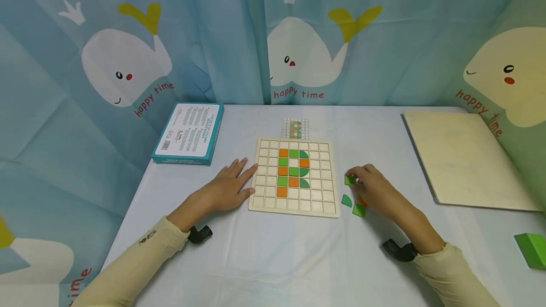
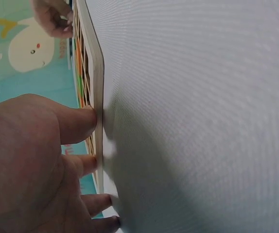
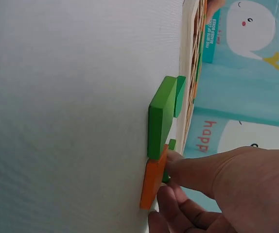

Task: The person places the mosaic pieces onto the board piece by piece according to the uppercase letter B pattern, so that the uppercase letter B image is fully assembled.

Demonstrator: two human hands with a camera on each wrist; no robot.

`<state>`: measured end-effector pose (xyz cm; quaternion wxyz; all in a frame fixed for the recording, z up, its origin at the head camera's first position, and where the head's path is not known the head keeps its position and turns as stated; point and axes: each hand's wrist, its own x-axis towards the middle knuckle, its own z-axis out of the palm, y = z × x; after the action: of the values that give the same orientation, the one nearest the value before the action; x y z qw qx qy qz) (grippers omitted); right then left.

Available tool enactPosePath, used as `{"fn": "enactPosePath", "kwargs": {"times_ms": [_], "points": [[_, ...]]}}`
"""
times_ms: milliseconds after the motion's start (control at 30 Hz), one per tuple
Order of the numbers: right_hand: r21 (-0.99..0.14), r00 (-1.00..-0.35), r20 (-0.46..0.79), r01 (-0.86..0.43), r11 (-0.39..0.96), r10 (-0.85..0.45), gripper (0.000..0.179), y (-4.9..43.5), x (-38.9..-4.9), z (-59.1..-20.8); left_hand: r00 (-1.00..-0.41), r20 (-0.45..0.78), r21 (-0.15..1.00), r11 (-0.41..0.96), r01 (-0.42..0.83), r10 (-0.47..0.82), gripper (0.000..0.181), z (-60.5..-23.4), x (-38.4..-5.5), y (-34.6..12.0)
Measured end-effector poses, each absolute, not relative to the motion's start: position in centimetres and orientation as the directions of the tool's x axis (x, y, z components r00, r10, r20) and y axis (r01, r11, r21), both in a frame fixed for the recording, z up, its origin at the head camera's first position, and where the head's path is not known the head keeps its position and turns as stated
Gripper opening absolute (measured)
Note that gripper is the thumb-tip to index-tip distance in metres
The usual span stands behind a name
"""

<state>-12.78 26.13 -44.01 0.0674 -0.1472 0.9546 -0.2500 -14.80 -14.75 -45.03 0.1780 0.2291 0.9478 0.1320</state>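
A pale wooden grid board (image 1: 269,203) lies on the table, with orange, light green and dark green tiles filling part of its squares. My left hand (image 1: 226,188) rests at the board's left side, its fingers spread and its thumb and a fingertip touching the edge. To the right of the board, my right hand (image 1: 378,193) pinches a light green square tile (image 1: 350,180) between thumb and fingers. Close by lie a dark green quarter-round tile (image 1: 347,200), another light green square tile (image 3: 162,116) and an orange tile (image 3: 154,179), partly covered by the right hand in the head view.
Behind the board lies a small pattern card (image 1: 295,128) with a printed coloured grid. A teal box (image 1: 187,134) sits at the back left. On the right are a large cream panel (image 1: 469,160) and a green block (image 1: 531,250). Curtains with whales surround the table.
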Motion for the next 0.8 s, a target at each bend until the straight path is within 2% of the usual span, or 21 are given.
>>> {"fn": "enactPosePath", "kwargs": {"times_ms": [233, 500, 800], "points": [[-0.475, -0.927, -0.028, -0.316, 0.821, -0.373, 0.027, 26.1, -12.2, -44.0, -0.831, -0.283, 0.332, 0.862, 0.383, 0.479, 0.071, -45.1, -14.8, -14.8], [-0.492, -0.935, -0.013, -0.302, 0.817, -0.354, 0.028, 24.2, -11.3, -43.6, -0.832, -0.288, 0.329, 0.865, 0.38, 0.475, 0.071, -45.0, -14.7, -14.7], [-0.477, -0.866, 0.144, -0.485, 0.733, -0.479, 0.028, 20.7, -10.5, -44.2, -0.835, -0.284, 0.32, 0.868, 0.381, 0.471, 0.071, -44.9, -14.7, -14.7]]}}
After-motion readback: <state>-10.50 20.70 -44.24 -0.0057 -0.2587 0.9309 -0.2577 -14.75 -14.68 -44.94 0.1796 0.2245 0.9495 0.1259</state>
